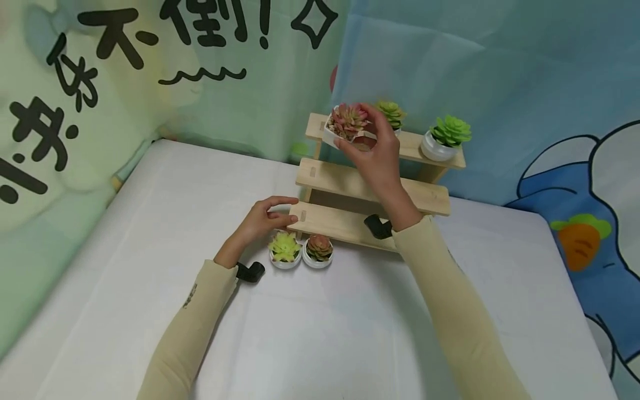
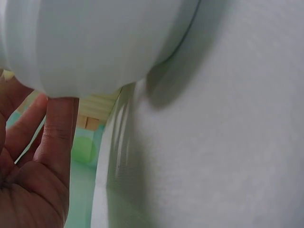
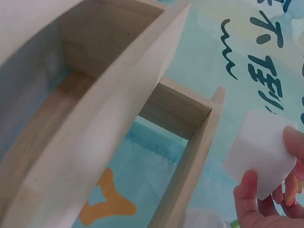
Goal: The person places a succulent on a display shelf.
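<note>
In my right hand [image 1: 377, 150] is a pinkish-red potted succulent [image 1: 348, 119], gripped by its white angular pot [image 3: 263, 149]. The pot is held tilted near the left end of the top board of a three-tier wooden plant stand [image 1: 345, 222]. My left hand [image 1: 262, 219] has its fingers fairly straight, fingertips at the left end of the lowest board. Just in front of that hand, a yellow-green succulent [image 1: 285, 248] and a reddish-brown succulent [image 1: 318, 249] stand side by side on the table in round white pots. A white pot [image 2: 95, 42] covers part of the left fingers in the left wrist view.
On the top board, a bright green succulent [image 1: 448, 133] sits at the right end, and another green succulent [image 1: 391, 114] is partly hidden behind my right hand. The stand is near the back edge of the white-covered table [image 1: 320, 333], before a printed curtain [image 1: 250, 111].
</note>
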The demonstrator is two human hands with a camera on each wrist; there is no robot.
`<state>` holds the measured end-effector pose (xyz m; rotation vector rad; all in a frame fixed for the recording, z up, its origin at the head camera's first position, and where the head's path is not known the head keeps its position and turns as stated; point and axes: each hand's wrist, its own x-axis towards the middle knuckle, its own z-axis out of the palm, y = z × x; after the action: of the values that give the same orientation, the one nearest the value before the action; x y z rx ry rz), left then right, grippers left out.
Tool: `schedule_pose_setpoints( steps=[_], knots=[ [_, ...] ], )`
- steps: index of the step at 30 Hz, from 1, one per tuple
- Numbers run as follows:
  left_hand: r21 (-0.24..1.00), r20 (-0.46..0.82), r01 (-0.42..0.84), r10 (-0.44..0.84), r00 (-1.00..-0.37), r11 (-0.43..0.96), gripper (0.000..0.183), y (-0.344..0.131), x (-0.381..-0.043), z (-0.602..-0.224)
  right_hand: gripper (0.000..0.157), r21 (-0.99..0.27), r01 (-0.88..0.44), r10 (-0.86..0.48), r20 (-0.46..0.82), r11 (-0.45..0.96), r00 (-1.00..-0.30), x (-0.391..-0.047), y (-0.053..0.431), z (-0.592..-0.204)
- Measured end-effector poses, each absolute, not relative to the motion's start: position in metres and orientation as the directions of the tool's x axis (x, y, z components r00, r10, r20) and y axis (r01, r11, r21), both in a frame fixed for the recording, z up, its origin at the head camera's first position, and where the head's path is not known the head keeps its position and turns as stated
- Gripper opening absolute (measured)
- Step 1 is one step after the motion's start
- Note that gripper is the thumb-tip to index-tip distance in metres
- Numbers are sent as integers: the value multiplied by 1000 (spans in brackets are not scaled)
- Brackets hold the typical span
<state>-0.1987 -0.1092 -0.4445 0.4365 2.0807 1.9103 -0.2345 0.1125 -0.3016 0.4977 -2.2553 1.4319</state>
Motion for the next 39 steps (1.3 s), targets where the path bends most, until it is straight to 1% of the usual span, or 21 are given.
schedule_pose_setpoints(
  steps=[6, 12, 19, 39],
  knots=[
    [996, -20, 15, 400, -916, 84, 45, -107, -198, -445, 62, -782, -464, -73, 480, 417, -874, -247, 104, -297],
    [993, -20, 27, 391, -920, 114, 44, -109, -199, -443, 61, -781, -455, -83, 467, 428, -880, -254, 93, -293],
    [994, -16, 28, 392, -920, 106, 44, -107, -199, -445, 61, -796, -422, -54, 445, 434, -894, -263, 90, -293],
    [994, -9, 34, 397, -918, 101, 45, -109, -199, -444, 67, -790, -361, -90, 367, 496, -926, -276, 86, -296]
  ],
)
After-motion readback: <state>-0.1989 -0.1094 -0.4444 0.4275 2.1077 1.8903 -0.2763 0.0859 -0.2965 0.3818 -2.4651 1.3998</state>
